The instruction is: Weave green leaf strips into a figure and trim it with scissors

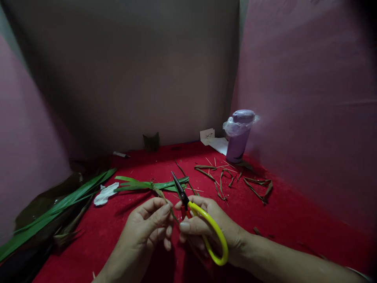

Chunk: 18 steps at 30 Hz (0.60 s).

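My right hand (206, 226) is wrapped round yellow-handled scissors (194, 212), their dark blades pointing up and away. My left hand (149, 230) pinches the stem end of a green leaf piece (147, 184), a bundle of narrow leaf strips that fans out across the red cloth (279, 220). The scissor blades lie right beside this stem, just above my fingertips. Both hands meet near the cloth's front middle.
Long green leaves (59, 206) are piled at the left, with a crumpled white scrap (104, 194) beside them. Brown dried leaf trimmings (235, 181) are scattered to the right. A purple cup under plastic wrap (238, 135) and white papers (212, 139) stand at the back. Pink walls close both sides.
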Each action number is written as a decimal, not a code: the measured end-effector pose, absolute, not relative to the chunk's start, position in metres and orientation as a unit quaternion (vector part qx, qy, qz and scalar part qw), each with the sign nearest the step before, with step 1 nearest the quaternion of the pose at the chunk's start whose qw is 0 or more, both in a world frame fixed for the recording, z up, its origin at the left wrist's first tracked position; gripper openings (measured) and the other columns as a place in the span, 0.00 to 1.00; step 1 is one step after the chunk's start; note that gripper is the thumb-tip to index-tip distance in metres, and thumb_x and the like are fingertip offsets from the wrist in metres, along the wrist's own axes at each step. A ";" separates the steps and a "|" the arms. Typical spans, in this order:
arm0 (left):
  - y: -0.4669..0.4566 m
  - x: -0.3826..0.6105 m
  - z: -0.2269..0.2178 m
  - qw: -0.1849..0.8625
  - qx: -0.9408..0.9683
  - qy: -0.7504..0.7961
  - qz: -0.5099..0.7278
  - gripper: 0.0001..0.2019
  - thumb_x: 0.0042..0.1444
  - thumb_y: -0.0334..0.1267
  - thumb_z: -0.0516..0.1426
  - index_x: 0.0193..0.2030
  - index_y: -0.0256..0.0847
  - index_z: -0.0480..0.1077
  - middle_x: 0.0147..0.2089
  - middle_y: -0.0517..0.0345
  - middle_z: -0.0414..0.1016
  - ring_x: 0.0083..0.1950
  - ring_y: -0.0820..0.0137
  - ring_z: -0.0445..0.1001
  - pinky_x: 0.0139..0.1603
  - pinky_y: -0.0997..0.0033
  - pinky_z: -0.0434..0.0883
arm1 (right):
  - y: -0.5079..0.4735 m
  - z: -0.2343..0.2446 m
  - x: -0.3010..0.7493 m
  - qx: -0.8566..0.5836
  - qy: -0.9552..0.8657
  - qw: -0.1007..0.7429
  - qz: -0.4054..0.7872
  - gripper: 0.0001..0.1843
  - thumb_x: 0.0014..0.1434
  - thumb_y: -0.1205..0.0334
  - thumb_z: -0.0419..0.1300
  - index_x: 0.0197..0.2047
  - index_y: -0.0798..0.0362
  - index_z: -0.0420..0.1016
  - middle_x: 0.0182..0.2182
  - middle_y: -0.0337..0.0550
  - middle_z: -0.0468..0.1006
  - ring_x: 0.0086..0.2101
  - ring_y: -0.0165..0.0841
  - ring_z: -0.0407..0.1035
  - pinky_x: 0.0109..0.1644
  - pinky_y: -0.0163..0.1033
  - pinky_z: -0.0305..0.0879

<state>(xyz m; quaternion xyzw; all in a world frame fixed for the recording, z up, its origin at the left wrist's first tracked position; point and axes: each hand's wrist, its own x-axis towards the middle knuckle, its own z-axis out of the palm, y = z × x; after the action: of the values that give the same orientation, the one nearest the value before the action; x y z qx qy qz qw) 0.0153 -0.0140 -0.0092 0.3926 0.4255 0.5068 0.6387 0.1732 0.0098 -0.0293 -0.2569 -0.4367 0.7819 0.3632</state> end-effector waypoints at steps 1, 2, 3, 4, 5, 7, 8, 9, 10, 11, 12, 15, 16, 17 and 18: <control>-0.014 0.015 -0.009 0.632 0.391 0.435 0.509 0.05 0.50 0.36 0.59 0.28 0.37 0.69 0.22 0.61 0.70 0.19 0.76 0.68 0.15 0.80 0.66 | 0.009 -0.028 0.173 -0.265 -0.436 0.368 0.777 0.27 0.39 0.63 0.69 0.41 0.57 0.63 0.19 0.38 0.74 0.11 0.21 0.58 0.13 0.25 0.54; -0.013 0.015 -0.010 0.626 0.391 0.442 0.510 0.05 0.49 0.36 0.59 0.28 0.37 0.69 0.22 0.61 0.71 0.19 0.77 0.67 0.15 0.79 0.66 | 0.009 -0.027 0.173 -0.272 -0.436 0.372 0.773 0.27 0.38 0.64 0.69 0.41 0.57 0.63 0.18 0.37 0.74 0.12 0.21 0.59 0.13 0.26 0.55; -0.013 0.016 -0.010 0.621 0.391 0.448 0.511 0.06 0.49 0.37 0.60 0.27 0.37 0.68 0.22 0.61 0.71 0.18 0.77 0.67 0.14 0.79 0.66 | 0.008 -0.026 0.172 -0.279 -0.436 0.374 0.769 0.28 0.37 0.64 0.70 0.41 0.57 0.63 0.18 0.37 0.74 0.12 0.21 0.60 0.14 0.26 0.55; -0.012 0.016 -0.010 0.619 0.391 0.452 0.510 0.06 0.48 0.37 0.60 0.27 0.37 0.68 0.22 0.61 0.71 0.18 0.77 0.67 0.14 0.79 0.66 | 0.008 -0.025 0.172 -0.285 -0.438 0.375 0.765 0.28 0.37 0.64 0.70 0.41 0.57 0.63 0.17 0.36 0.73 0.12 0.22 0.60 0.14 0.26 0.56; -0.012 0.016 -0.011 0.618 0.390 0.454 0.510 0.07 0.47 0.37 0.61 0.27 0.36 0.69 0.21 0.61 0.71 0.17 0.77 0.67 0.13 0.79 0.66 | 0.007 -0.024 0.172 -0.290 -0.440 0.377 0.761 0.28 0.37 0.65 0.70 0.41 0.57 0.63 0.17 0.35 0.73 0.12 0.21 0.60 0.15 0.26 0.56; -0.012 0.017 -0.011 0.618 0.386 0.455 0.512 0.07 0.46 0.37 0.62 0.28 0.36 0.69 0.21 0.60 0.71 0.17 0.76 0.67 0.13 0.79 0.66 | 0.007 -0.025 0.172 -0.298 -0.446 0.382 0.753 0.27 0.37 0.65 0.69 0.41 0.56 0.63 0.17 0.34 0.72 0.12 0.21 0.59 0.15 0.26 0.56; -0.011 0.017 -0.012 0.618 0.385 0.455 0.512 0.07 0.45 0.36 0.62 0.28 0.36 0.69 0.21 0.60 0.72 0.18 0.76 0.67 0.13 0.79 0.66 | 0.007 -0.025 0.172 -0.301 -0.449 0.385 0.748 0.27 0.37 0.65 0.69 0.40 0.56 0.63 0.16 0.33 0.72 0.12 0.21 0.59 0.15 0.26 0.56; -0.012 0.017 -0.012 0.618 0.385 0.455 0.513 0.07 0.45 0.36 0.62 0.28 0.36 0.69 0.22 0.59 0.72 0.18 0.76 0.68 0.14 0.79 0.66 | 0.007 -0.027 0.172 -0.304 -0.454 0.386 0.743 0.27 0.37 0.66 0.69 0.40 0.56 0.63 0.16 0.32 0.71 0.12 0.21 0.59 0.16 0.26 0.55; -0.012 0.017 -0.012 0.617 0.386 0.455 0.513 0.07 0.45 0.36 0.62 0.27 0.36 0.69 0.22 0.58 0.73 0.18 0.76 0.68 0.14 0.79 0.67 | 0.007 -0.028 0.172 -0.307 -0.460 0.388 0.737 0.26 0.37 0.66 0.68 0.41 0.56 0.63 0.16 0.31 0.70 0.13 0.21 0.58 0.16 0.26 0.55; -0.012 0.017 -0.011 0.616 0.387 0.456 0.513 0.07 0.45 0.36 0.62 0.27 0.36 0.68 0.22 0.58 0.73 0.18 0.76 0.68 0.14 0.78 0.67 | 0.007 -0.030 0.172 -0.310 -0.466 0.391 0.731 0.26 0.38 0.65 0.68 0.41 0.55 0.63 0.15 0.30 0.69 0.13 0.21 0.58 0.16 0.26 0.55; -0.012 0.017 -0.011 0.615 0.388 0.457 0.513 0.08 0.45 0.36 0.62 0.26 0.36 0.68 0.22 0.57 0.73 0.18 0.76 0.68 0.14 0.78 0.67 | 0.008 -0.032 0.171 -0.312 -0.472 0.394 0.724 0.25 0.39 0.65 0.68 0.41 0.55 0.63 0.15 0.30 0.68 0.13 0.21 0.58 0.16 0.27 0.55; -0.013 0.017 -0.010 0.611 0.388 0.461 0.513 0.07 0.44 0.35 0.63 0.27 0.35 0.68 0.23 0.57 0.73 0.19 0.75 0.68 0.15 0.77 0.67 | 0.008 -0.034 0.171 -0.311 -0.483 0.409 0.709 0.26 0.38 0.63 0.68 0.40 0.55 0.64 0.17 0.31 0.68 0.15 0.22 0.60 0.19 0.28 0.57; -0.014 0.017 -0.010 0.611 0.389 0.461 0.513 0.07 0.44 0.35 0.63 0.27 0.35 0.69 0.23 0.57 0.73 0.19 0.75 0.68 0.15 0.77 0.67 | 0.008 -0.034 0.171 -0.312 -0.486 0.413 0.704 0.26 0.37 0.63 0.69 0.40 0.55 0.64 0.17 0.31 0.69 0.16 0.23 0.61 0.19 0.29 0.57; -0.014 0.016 -0.010 0.611 0.390 0.462 0.511 0.07 0.44 0.35 0.63 0.27 0.35 0.69 0.23 0.57 0.73 0.19 0.75 0.68 0.15 0.77 0.68 | 0.008 -0.034 0.170 -0.316 -0.488 0.415 0.700 0.26 0.36 0.63 0.69 0.39 0.55 0.65 0.18 0.31 0.69 0.17 0.23 0.61 0.20 0.29 0.58; -0.014 0.016 -0.010 0.611 0.391 0.463 0.509 0.08 0.43 0.35 0.63 0.27 0.36 0.69 0.23 0.58 0.73 0.19 0.75 0.68 0.14 0.77 0.68 | 0.008 -0.033 0.170 -0.320 -0.489 0.417 0.696 0.26 0.35 0.63 0.70 0.38 0.55 0.65 0.18 0.32 0.69 0.17 0.23 0.62 0.20 0.29 0.58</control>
<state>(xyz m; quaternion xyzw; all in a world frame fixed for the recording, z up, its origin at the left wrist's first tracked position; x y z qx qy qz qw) 0.0162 -0.0143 -0.0102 0.3910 0.4630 0.5091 0.6112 0.1704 0.0081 -0.0333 -0.3196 -0.4893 0.6963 0.4166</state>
